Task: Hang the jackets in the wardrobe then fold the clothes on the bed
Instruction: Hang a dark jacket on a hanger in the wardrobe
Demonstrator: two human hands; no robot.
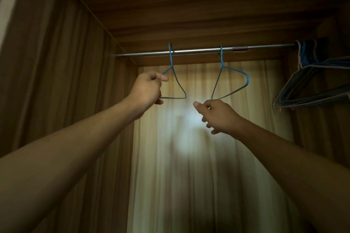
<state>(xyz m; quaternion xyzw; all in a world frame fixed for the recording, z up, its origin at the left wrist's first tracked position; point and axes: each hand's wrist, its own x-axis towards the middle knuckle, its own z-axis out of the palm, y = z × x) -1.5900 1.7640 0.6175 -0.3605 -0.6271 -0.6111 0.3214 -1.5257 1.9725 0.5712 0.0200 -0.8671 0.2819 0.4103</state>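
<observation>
Both hands are raised, apart: the left hand grips the left blue hanger; the right hand pinches the right blue hanger, both hooked on the rail.

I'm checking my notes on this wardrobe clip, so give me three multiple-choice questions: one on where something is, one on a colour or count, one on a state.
1. Where is the bunch of spare hangers?
A. far right of the rail
B. far left of the rail
C. on the floor

2. What colour are the two thin wire hangers, left one and right one?
A. red
B. blue
C. white

3. What do those two hangers carry?
A. jackets
B. shirts
C. nothing

Answers:
1 A, they cluster at the right end of the metal rail.
2 B, both wires look blue.
3 C, both frames are bare, the left hand and right hand gripping one each.
</observation>
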